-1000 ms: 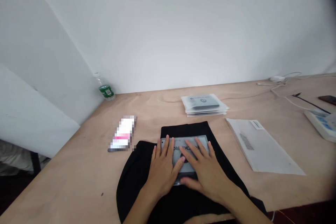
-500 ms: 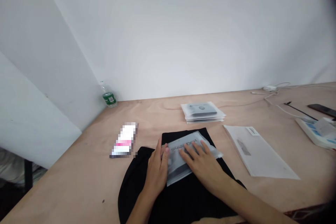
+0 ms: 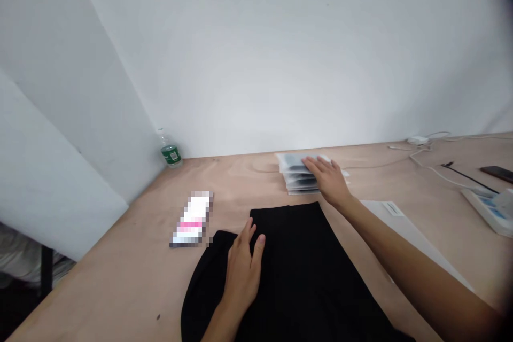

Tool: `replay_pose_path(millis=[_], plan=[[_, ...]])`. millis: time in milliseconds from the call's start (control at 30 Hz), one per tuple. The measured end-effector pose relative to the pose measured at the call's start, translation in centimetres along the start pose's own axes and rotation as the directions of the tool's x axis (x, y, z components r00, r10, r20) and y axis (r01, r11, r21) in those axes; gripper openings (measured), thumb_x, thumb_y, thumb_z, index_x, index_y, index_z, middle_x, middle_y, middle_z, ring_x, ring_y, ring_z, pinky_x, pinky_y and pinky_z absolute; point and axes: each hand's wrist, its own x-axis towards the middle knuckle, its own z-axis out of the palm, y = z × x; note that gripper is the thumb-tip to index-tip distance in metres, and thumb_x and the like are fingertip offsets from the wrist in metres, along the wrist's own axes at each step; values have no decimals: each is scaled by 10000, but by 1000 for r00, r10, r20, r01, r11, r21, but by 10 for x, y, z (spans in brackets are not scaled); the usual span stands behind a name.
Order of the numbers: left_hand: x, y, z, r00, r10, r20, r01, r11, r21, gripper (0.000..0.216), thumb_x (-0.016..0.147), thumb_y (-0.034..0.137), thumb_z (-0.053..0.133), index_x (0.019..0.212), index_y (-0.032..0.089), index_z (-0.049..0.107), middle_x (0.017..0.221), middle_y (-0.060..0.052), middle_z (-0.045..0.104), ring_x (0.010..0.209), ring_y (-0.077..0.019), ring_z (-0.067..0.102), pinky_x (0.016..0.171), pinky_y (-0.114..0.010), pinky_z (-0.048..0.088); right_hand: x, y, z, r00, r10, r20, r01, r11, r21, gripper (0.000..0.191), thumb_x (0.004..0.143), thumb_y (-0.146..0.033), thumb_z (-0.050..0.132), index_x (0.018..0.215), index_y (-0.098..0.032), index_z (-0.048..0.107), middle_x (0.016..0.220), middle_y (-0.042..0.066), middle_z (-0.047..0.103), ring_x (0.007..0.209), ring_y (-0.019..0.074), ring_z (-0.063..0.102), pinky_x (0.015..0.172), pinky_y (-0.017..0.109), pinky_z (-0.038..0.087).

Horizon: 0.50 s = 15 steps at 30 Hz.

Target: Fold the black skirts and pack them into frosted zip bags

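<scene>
Hands: the left hand [image 3: 242, 272] lies open on the black cloth, fingers a little apart and not clamped on anything. The right hand [image 3: 326, 179] lies open on top of the packets, fingers spread. It presses from above, and I cannot see any thumb under the stack, so it seems not to grip.

Packets: the stack of packets [image 3: 297, 177] sits on the table, just beyond the far edge of the cloth and not touching it. They are flat, in frosted plastic, with grey inside.

Cloth: the black cloth [image 3: 288, 262] lies folded on the table, directly in front of the person.

Handling: the packets look light, thin and a little stiff, but the plastic is probably slippery, so the stack can slide apart. It is better to pinch one packet at its edge, with the thumb below. The cloth looks soft and limp, so a flat hand or a hold at the fold seems best.

Rest: on the table [image 3: 120, 262] are a pixelated box [image 3: 191, 219], a bottle [image 3: 171, 153], a white envelope [image 3: 395, 212], a power strip [image 3: 487, 211], a phone [image 3: 497, 172] and a cable [image 3: 436, 163].
</scene>
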Motion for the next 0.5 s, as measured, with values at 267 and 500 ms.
replay_pose_path(millis=[267,500], plan=[[3,-1,0,999,44,19,-45,993,105,490,877,474,362,1300,233,411,1322,-68,477,1259,-239,368,1040,-439,244,-24,19,35,995,-64,74,58,995,77,702,713,83,280,1304,-275,407,1369,-13,425,1263,221,363,993,516,266],[3,-2,2,999,51,4,-51,991,126,463,875,460,370,1267,227,451,1305,-70,493,1252,-243,377,1035,-445,258,-38,31,29,999,-34,21,31,990,140,626,712,67,296,1240,-206,493,1296,24,519,1255,194,377,1046,460,215]])
